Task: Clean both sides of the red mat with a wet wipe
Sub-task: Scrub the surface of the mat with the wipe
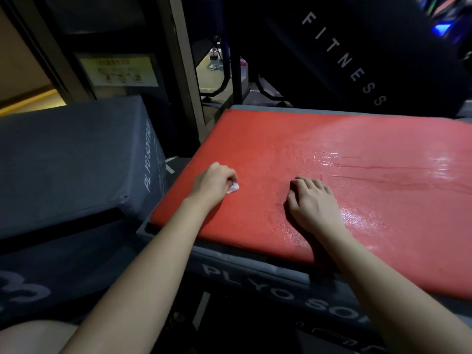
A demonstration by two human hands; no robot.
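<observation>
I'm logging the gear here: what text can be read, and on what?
"FITNESS": dark slanted panel, top right.
"PLYO SO", rest hidden: front of the grey box under the red mat.
"PLYO...", rest blurred: side of the left grey box.
Yellow sign: too blurred to read.

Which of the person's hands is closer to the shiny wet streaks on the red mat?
Right. The right hand rests on the red mat just beside the wet streaks; the left hand, pinching the wet wipe, sits farther left on the dull part.
</observation>
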